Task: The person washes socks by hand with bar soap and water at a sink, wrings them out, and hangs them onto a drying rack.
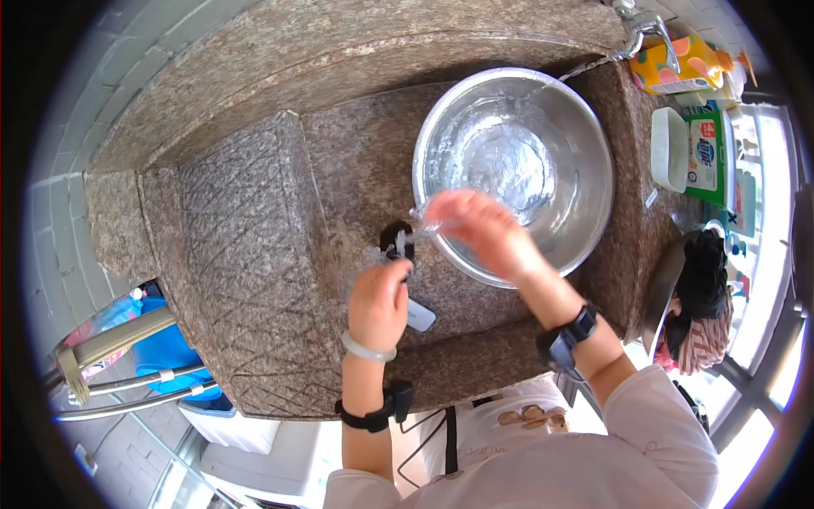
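Observation:
My left hand (378, 307) is over the stone sink floor (356, 161), its thumb and fingers closed together. Clear, glinting material (402, 243) shows by its fingertips; whether it is thin plastic or splashing water I cannot tell. Behind it lies a dark oval patch (395, 234), partly covered. A pale, flat bar-shaped item (420, 316) rests just right of the left hand. My right hand (483, 231), blurred, hangs over the left rim of a metal basin (599, 191). Its fingers are bent together, with similar clear glints at the tips. Rippling water (513, 165) is in the basin.
A thin stream runs from the tap (651, 38) towards the basin. On the right ledge stand a yellow patterned bottle (678, 64), a white container (669, 149) and a green package (710, 157). A ridged washboard slope (246, 246) fills the sink's left side.

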Demonstrator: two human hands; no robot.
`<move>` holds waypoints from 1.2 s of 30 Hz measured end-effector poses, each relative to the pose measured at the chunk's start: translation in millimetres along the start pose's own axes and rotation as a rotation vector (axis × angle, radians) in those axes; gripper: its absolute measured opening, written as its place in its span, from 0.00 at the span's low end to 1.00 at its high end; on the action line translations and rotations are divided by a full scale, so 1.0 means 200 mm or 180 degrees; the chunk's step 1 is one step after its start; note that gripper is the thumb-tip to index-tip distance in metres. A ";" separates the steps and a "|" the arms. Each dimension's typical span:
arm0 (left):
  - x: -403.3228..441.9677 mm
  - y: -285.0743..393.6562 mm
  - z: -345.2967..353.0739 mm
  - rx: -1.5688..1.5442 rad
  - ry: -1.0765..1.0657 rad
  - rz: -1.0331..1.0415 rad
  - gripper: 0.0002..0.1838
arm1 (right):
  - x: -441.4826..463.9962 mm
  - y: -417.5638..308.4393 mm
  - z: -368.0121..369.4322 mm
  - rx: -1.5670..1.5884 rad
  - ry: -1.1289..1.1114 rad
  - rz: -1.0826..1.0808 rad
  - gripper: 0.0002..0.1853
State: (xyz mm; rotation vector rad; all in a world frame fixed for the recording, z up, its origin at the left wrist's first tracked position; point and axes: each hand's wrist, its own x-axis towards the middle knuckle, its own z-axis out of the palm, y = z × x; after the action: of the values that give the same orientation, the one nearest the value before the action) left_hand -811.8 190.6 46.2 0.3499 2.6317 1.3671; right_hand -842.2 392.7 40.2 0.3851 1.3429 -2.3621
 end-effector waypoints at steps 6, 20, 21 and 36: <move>-0.08 0.12 -0.17 0.1118 -0.0515 0.1550 0.10 | 0.15 0.16 -0.79 -0.1177 0.2606 -0.0327 0.17; -0.08 0.09 -0.17 0.1200 -0.0561 0.1892 0.10 | -0.03 -0.03 0.07 0.0120 -0.1124 0.1263 0.18; -0.08 0.10 -0.19 0.1173 -0.0426 0.1846 0.10 | 0.00 -0.04 0.01 0.0270 -0.0717 0.1039 0.18; 0.03 -0.10 0.09 0.0582 0.0205 0.0453 0.12 | 0.00 0.04 -0.23 0.1553 -0.0726 0.1160 0.18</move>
State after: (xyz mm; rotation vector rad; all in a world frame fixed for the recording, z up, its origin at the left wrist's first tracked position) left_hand -815.5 194.9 20.5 0.5347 2.8424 1.1963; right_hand -836.3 428.7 10.5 0.4360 0.5304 -2.3075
